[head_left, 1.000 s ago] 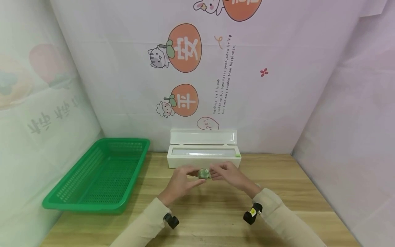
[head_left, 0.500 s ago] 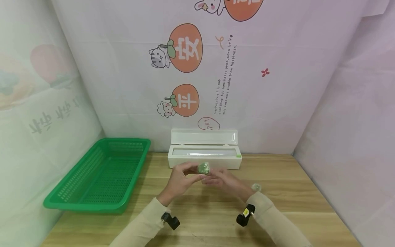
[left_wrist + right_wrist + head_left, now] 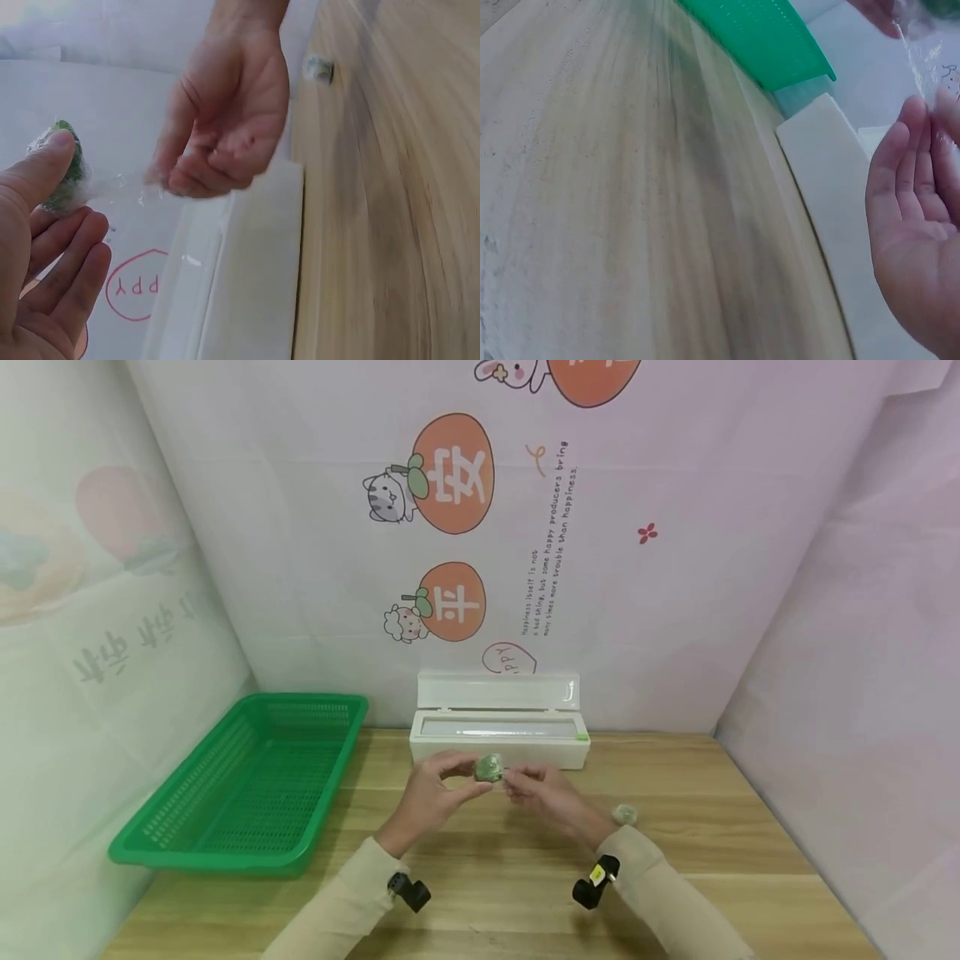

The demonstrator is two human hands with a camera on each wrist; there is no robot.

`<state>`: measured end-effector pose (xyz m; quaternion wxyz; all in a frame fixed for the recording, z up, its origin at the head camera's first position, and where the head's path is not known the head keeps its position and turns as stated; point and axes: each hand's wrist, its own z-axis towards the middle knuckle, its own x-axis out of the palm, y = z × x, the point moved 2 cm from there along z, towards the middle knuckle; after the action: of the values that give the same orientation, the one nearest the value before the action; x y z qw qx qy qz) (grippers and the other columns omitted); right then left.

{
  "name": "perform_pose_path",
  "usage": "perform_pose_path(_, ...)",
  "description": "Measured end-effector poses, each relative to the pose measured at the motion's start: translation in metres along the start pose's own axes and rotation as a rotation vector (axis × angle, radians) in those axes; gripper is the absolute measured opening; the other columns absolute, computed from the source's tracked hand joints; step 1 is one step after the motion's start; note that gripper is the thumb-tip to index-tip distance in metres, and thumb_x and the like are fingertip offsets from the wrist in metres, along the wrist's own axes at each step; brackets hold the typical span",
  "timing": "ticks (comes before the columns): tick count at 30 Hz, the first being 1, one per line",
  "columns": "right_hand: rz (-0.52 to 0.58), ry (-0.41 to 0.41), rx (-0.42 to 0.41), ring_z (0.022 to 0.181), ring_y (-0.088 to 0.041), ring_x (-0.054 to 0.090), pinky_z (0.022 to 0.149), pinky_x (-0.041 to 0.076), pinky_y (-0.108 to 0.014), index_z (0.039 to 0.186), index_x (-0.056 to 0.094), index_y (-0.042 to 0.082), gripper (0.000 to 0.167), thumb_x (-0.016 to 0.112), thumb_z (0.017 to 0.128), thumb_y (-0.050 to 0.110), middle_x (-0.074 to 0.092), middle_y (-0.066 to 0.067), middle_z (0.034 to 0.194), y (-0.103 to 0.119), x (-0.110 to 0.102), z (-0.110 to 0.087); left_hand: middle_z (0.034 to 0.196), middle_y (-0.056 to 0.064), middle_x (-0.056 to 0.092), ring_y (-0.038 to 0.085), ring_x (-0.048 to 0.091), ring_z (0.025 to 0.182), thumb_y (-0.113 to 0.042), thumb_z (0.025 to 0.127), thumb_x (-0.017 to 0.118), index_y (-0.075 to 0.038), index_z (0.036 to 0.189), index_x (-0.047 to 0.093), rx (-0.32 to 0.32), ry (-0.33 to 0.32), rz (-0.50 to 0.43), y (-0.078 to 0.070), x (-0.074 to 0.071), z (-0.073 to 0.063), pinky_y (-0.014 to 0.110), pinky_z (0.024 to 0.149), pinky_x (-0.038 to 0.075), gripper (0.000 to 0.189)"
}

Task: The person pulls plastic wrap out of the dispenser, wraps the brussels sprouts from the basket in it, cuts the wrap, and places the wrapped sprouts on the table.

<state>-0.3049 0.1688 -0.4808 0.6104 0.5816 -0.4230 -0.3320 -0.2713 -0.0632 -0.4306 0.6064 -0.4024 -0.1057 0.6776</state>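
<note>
A small green bundle in clear cling film (image 3: pixel 488 767) is pinched between the thumb and fingers of my left hand (image 3: pixel 435 797), above the table in front of the white box. What is inside the film is hard to tell. From the bundle a stretched tail of film (image 3: pixel 124 186) runs across to my right hand (image 3: pixel 551 797), whose thumb and fingertips pinch its end. In the right wrist view the film (image 3: pixel 922 56) looks thin and pulled taut. A second wrapped green bundle (image 3: pixel 624 814) lies on the table beside my right wrist.
A white box with a raised lid (image 3: pixel 498 752) stands against the back wall, probably a cling film dispenser. To the left is a green plastic basket (image 3: pixel 202 862). Printed white cloth (image 3: pixel 600 610) encloses the wooden table (image 3: pixel 705 877) at the back and sides.
My left hand and the bundle have shifted slightly up and left. My right hand moved left and lower, then closed on the film tail. The second bundle has come into view behind my right wrist.
</note>
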Motion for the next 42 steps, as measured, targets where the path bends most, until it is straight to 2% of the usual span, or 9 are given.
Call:
perform_pose_path(4, -0.15, -0.13, 0.012, 0.092, -0.013, 0.071, 0.088, 0.064, -0.027, 0.112, 0.074, 0.0, 0.025, 0.073, 0.101, 0.023, 0.076, -0.007, 0.102, 0.009, -0.002, 0.0, 0.11, 0.005, 0.08, 0.018, 0.076, 0.098, -0.015, 0.085, 0.089, -0.009, 0.115, 0.079, 0.027, 0.01, 0.118, 0.004, -0.005, 0.0, 0.03, 0.088, 0.065, 0.032)
perform_pose_path(7, -0.23, -0.174, 0.0, 0.1, -0.023, 0.073, 0.094, 0.065, -0.035, 0.116, 0.073, -0.004, 0.028, 0.073, 0.101, 0.02, 0.075, -0.018, 0.11, 0.016, -0.003, -0.001, 0.109, 0.003, 0.08, 0.015, 0.075, 0.097, -0.018, 0.086, 0.089, -0.01, 0.114, 0.079, 0.037, 0.037, 0.178, 0.009, -0.006, 0.0, 0.03, 0.086, 0.065, 0.031)
perform_pose_path(10, -0.294, -0.206, -0.019, 0.102, -0.026, 0.074, 0.093, 0.065, -0.035, 0.116, 0.074, -0.003, 0.027, 0.072, 0.101, 0.019, 0.075, -0.023, 0.114, 0.021, -0.004, -0.002, 0.108, 0.001, 0.08, 0.011, 0.074, 0.094, -0.021, 0.087, 0.088, -0.011, 0.114, 0.079, 0.066, 0.058, 0.223, 0.014, -0.005, 0.0, 0.029, 0.083, 0.065, 0.03)
perform_pose_path(15, -0.369, -0.236, -0.069, 0.099, -0.028, 0.075, 0.087, 0.065, -0.028, 0.113, 0.076, -0.002, 0.027, 0.074, 0.1, 0.022, 0.077, -0.02, 0.11, 0.026, -0.002, -0.006, 0.103, 0.001, 0.08, 0.01, 0.074, 0.09, -0.021, 0.086, 0.088, -0.011, 0.11, 0.079, 0.119, 0.068, 0.292, 0.02, -0.002, 0.0, 0.026, 0.081, 0.064, 0.028)
perform_pose_path(23, -0.565, -0.306, -0.171, 0.083, -0.014, 0.074, 0.078, 0.065, -0.028, 0.101, 0.08, 0.009, 0.017, 0.076, 0.099, 0.025, 0.08, -0.013, 0.097, 0.04, 0.01, -0.016, 0.099, -0.001, 0.079, 0.01, 0.074, 0.088, -0.021, 0.086, 0.089, -0.013, 0.105, 0.077, 0.129, 0.075, 0.364, 0.026, 0.002, -0.002, 0.027, 0.079, 0.064, 0.023)
perform_pose_path(26, -0.639, -0.329, -0.219, 0.076, -0.011, 0.07, 0.068, 0.06, -0.025, 0.097, 0.08, 0.012, 0.012, 0.076, 0.099, 0.024, 0.079, -0.006, 0.088, 0.042, 0.015, -0.018, 0.099, -0.001, 0.079, 0.01, 0.075, 0.089, -0.02, 0.087, 0.088, -0.013, 0.105, 0.077, 0.136, 0.081, 0.373, 0.028, 0.004, -0.002, 0.027, 0.078, 0.065, 0.023)
perform_pose_path(31, -0.7, -0.332, -0.316, 0.067, -0.009, 0.064, 0.056, 0.049, -0.021, 0.095, 0.078, 0.012, 0.009, 0.076, 0.099, 0.021, 0.075, -0.009, 0.081, 0.045, 0.022, -0.023, 0.099, 0.001, 0.079, 0.012, 0.076, 0.089, -0.018, 0.086, 0.088, -0.01, 0.105, 0.077, 0.17, 0.077, 0.383, 0.028, 0.007, -0.001, 0.028, 0.078, 0.065, 0.023)
perform_pose_path(37, -0.743, -0.316, -0.43, 0.066, -0.009, 0.066, 0.057, 0.054, -0.021, 0.094, 0.077, 0.011, 0.007, 0.078, 0.097, 0.017, 0.074, -0.004, 0.078, 0.048, 0.029, -0.027, 0.099, 0.005, 0.079, 0.015, 0.077, 0.088, -0.015, 0.085, 0.09, -0.007, 0.103, 0.077, 0.187, 0.068, 0.406, 0.027, 0.01, 0.0, 0.029, 0.077, 0.066, 0.023)
perform_pose_path(42, -0.749, -0.304, -0.438, 0.068, -0.006, 0.066, 0.06, 0.056, -0.02, 0.094, 0.077, 0.01, 0.006, 0.079, 0.096, 0.015, 0.076, -0.003, 0.081, 0.046, 0.035, -0.027, 0.1, 0.005, 0.079, 0.014, 0.076, 0.089, -0.017, 0.085, 0.09, -0.007, 0.103, 0.078, 0.181, 0.075, 0.45, 0.027, 0.014, 0.001, 0.024, 0.078, 0.065, 0.024)
